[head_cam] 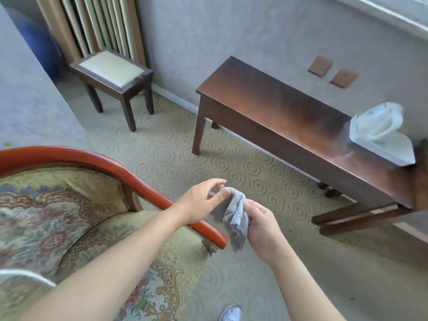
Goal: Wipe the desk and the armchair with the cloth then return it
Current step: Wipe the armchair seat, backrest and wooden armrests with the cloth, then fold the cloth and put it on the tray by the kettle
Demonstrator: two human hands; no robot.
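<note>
A room with swirly carpet [176,144] has a dark wooden worktop [289,117] on the right by the far wall and a flowery armchair [69,216] near on the left. The gray cloth [235,214] hangs between both hands: the right hand [261,225] grips it with curled fingers, and the left hand [201,200] pinches its top edge. I think wiping is not going on right now, and I cannot tell which parts are already clean.
</note>
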